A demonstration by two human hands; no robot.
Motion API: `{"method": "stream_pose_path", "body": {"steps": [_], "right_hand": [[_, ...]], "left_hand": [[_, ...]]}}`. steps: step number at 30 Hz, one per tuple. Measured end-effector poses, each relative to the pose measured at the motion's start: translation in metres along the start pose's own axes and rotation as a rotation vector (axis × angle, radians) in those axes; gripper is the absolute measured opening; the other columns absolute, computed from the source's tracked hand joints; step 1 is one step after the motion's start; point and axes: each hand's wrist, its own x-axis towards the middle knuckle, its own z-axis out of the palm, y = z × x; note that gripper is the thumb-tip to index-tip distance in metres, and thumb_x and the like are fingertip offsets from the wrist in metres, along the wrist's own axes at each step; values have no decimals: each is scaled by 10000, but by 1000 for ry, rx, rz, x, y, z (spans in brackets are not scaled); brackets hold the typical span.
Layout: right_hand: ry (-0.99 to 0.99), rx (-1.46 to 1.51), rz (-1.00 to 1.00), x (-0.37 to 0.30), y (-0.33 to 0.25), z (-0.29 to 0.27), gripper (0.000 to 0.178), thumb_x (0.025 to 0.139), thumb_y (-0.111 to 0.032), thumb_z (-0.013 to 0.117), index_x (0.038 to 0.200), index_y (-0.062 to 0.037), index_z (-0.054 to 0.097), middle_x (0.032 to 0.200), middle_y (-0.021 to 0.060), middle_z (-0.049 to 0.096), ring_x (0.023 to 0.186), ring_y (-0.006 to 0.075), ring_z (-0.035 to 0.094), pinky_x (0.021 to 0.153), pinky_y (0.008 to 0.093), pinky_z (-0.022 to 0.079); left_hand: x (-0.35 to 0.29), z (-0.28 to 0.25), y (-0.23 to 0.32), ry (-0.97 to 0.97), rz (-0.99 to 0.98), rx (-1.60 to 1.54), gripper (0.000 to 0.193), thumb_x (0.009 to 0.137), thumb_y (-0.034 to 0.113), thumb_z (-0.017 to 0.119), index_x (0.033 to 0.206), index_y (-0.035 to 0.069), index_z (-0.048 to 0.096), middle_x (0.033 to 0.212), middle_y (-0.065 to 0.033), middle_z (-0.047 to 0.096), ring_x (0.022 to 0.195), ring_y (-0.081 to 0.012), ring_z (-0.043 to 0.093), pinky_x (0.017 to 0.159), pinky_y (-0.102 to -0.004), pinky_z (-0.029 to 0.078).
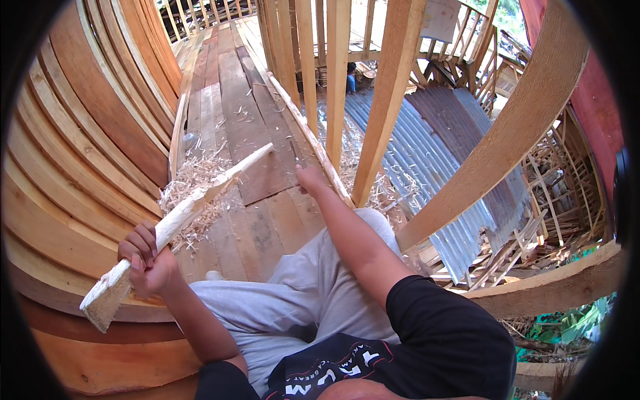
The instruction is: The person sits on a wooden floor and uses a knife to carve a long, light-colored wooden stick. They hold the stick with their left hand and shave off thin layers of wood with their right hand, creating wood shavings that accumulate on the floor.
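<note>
My left hand (148,259) is wrapped round a long pale piece of wood (190,208) near its thick, squared end. The wood slants away up to the right, and its far part is shaved down to a narrow tip. Over the floorboards to the right, my right hand (311,180) is closed round a knife (295,153). Only its thin blade shows, pointing away from me and apart from the wood; the fingers cover the handle. Curled wood shavings (193,190) lie heaped under the wood.
Close on my left rises a curved-looking plank wall (80,193). Upright wooden posts (387,100) stand as a railing on my right. Beyond them, lower down, are corrugated metal sheets (427,160) and scrap timber. My legs (287,293) in grey trousers are folded on the plank floor (233,127).
</note>
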Motion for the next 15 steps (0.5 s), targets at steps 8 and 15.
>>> {"method": "stream_pose_path", "body": {"steps": [8,15], "right_hand": [[-112,200,-164,20,10,-14,284,927,-191,541,1126,7,503,834,119,603,572,192,582,526,361,537],[-83,78,-18,0,-9,-2,261,908,-237,544,785,-7,539,670,100,546,559,198,544,471,364,466]], "left_hand": [[-11,36,-10,-12,41,-61,309,752,222,547,618,164,274,539,29,256,530,-99,236,595,-292,228],[-16,22,-21,-18,-27,-158,299,782,239,508,631,162,261,560,25,249,547,-103,251,626,-304,238]]}}
